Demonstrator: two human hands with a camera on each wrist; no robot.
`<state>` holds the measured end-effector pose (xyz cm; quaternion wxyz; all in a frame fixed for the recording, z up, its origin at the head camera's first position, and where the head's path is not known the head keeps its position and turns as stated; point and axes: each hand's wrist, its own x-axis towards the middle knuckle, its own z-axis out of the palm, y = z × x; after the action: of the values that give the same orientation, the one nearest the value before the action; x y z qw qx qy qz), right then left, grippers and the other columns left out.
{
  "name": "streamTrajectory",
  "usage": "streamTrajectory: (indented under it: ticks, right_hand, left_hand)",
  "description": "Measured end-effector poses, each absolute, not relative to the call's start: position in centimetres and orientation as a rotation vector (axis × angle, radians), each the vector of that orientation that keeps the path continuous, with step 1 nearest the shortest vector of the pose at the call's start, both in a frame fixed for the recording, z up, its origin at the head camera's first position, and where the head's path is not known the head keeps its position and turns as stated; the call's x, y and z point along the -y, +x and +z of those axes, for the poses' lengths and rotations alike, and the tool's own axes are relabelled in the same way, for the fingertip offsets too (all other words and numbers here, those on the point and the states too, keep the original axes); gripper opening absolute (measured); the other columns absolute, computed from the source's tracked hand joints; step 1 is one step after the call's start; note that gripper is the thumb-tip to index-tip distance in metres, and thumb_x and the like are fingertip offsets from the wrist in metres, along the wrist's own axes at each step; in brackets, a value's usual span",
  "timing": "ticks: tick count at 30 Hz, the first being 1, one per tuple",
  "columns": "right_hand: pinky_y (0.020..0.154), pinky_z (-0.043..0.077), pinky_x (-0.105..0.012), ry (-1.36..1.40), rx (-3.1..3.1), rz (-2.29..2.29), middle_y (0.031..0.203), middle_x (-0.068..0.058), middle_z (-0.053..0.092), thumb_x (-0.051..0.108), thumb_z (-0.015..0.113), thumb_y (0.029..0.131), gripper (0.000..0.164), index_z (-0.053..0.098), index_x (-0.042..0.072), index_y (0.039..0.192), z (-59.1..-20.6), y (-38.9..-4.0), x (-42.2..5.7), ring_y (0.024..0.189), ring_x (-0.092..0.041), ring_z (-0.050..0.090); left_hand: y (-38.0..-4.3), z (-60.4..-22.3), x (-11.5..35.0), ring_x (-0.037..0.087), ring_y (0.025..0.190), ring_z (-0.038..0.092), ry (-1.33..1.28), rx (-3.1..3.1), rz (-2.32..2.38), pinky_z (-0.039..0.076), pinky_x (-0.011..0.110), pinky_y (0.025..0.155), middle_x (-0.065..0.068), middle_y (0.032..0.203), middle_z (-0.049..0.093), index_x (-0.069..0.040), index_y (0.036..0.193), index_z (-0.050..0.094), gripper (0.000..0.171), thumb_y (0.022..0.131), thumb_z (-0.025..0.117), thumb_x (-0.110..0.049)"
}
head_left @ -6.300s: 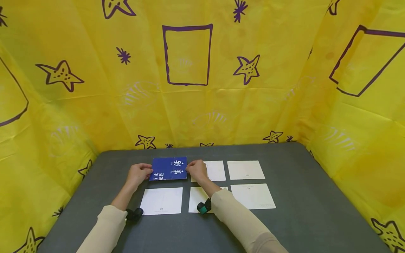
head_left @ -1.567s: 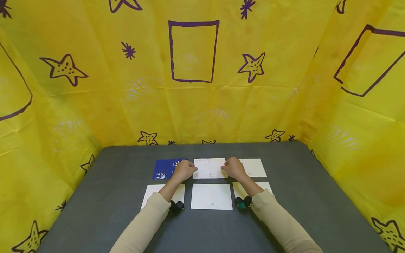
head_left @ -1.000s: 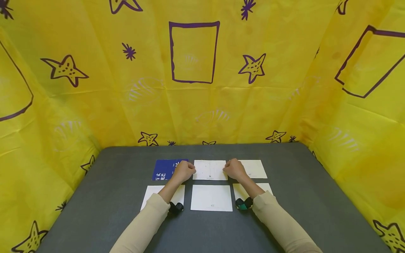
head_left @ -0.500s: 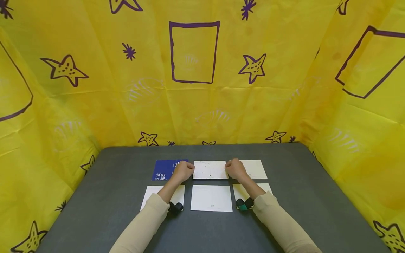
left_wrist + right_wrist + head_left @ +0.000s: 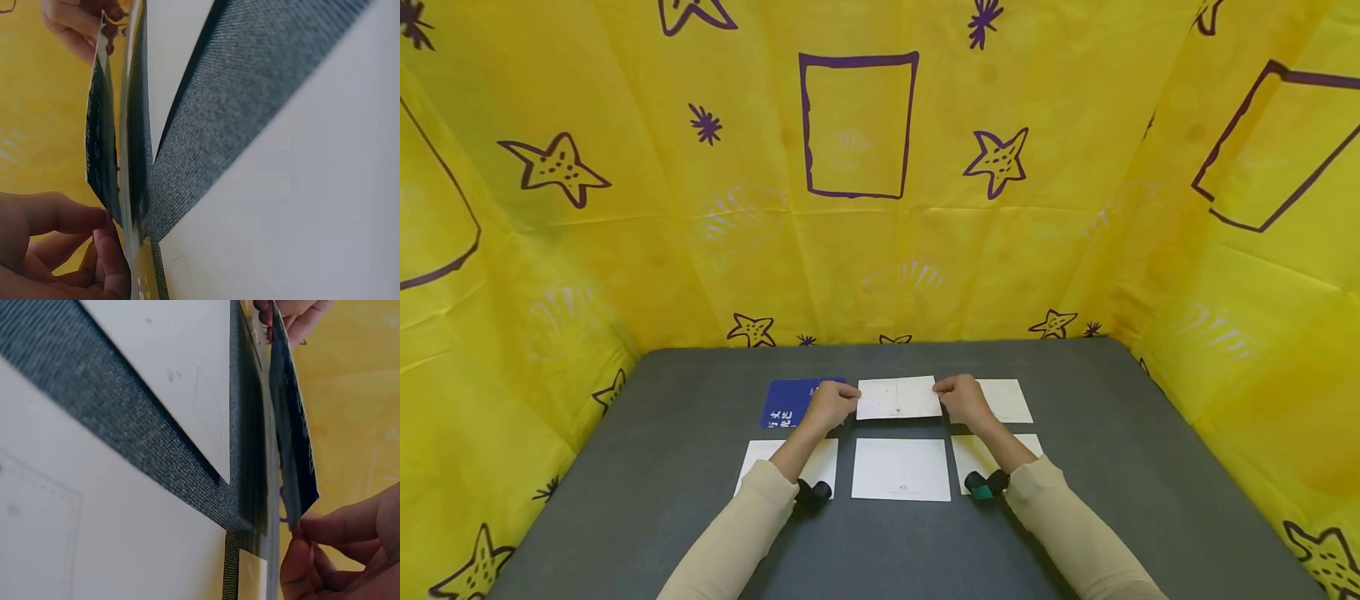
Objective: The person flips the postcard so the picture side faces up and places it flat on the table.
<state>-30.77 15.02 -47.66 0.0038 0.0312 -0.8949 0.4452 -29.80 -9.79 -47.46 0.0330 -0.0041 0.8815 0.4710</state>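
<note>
Yellow printed cloth (image 5: 737, 250) walls in a dark grey table (image 5: 880, 542) at the back and both flanks. Left hand (image 5: 833, 406) and right hand (image 5: 962, 400) each pinch one short edge of a white-faced card (image 5: 898, 398) — thumb and fingers closed down to card thickness, nothing else in grip. It's between the hands, raised off the table; wrist views show a dark, lettered underside. Two-end pinch probably keeps it from sagging or twisting. Blue card (image 5: 782, 404) lies partly behind the left hand, cream card (image 5: 1009, 401) just right of the right hand. Closer to the person than the hands: middle card (image 5: 901, 471) in plain sight, left near card (image 5: 758, 454) and right near card (image 5: 970, 454) part-hidden by the arms. Gaps look deliberate — likely so edges stay catchable.
</note>
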Motion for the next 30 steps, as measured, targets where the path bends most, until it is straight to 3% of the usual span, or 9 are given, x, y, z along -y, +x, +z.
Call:
streamTrajectory:
  ticks: [7, 14, 25, 30]
  right_hand:
    - [0.061, 0.041, -0.022, 0.125, 2.774, 1.412, 0.092, -0.019, 0.073, -0.012, 0.056, 0.077, 0.029, 0.074, -0.006, 0.099, -47.53, -30.60, -15.20, 0.079, -0.021, 0.058]
    - [0.062, 0.044, -0.022, 0.134, 2.754, 1.413, 0.092, -0.019, 0.074, -0.011, 0.058, 0.079, 0.024, 0.075, -0.005, 0.095, -47.68, -30.59, -15.41, 0.079, -0.020, 0.061]
    - [0.057, 0.042, -0.023, 0.180, 2.683, 1.455, 0.097, -0.020, 0.073, -0.004, 0.064, 0.086, 0.014, 0.076, -0.002, 0.093, -46.88, -30.81, -16.03, 0.070, -0.015, 0.059]
    - [0.053, 0.036, -0.023, 0.140, 2.685, 1.479, 0.096, -0.022, 0.073, -0.001, 0.063, 0.088, 0.014, 0.076, -0.002, 0.095, -46.69, -30.76, -15.99, 0.064, -0.014, 0.051]
  left_hand:
    - [-29.92, -47.67, 9.83, 0.017, 0.077, 0.063, -0.053, -2.701, 1.526, 0.046, 0.021, 0.062, 0.015, 0.092, 0.074, 0.003, 0.100, 0.074, 0.025, 0.078, 0.063, 0.010]
    - [-29.88, -47.50, 9.88, 0.019, 0.083, 0.066, -0.045, -2.736, 1.558, 0.052, 0.029, 0.071, 0.015, 0.091, 0.074, 0.002, 0.097, 0.075, 0.022, 0.079, 0.066, 0.009]
    - [-29.91, -47.26, 10.09, 0.023, 0.084, 0.069, 0.060, -2.803, 1.584, 0.056, 0.030, 0.073, 0.017, 0.093, 0.074, 0.003, 0.098, 0.075, 0.016, 0.084, 0.066, 0.005]
    - [-29.81, -46.95, 10.03, 0.022, 0.084, 0.070, 0.011, -2.773, 1.625, 0.057, 0.032, 0.075, 0.017, 0.095, 0.074, 0.002, 0.100, 0.075, 0.016, 0.086, 0.067, 0.002]
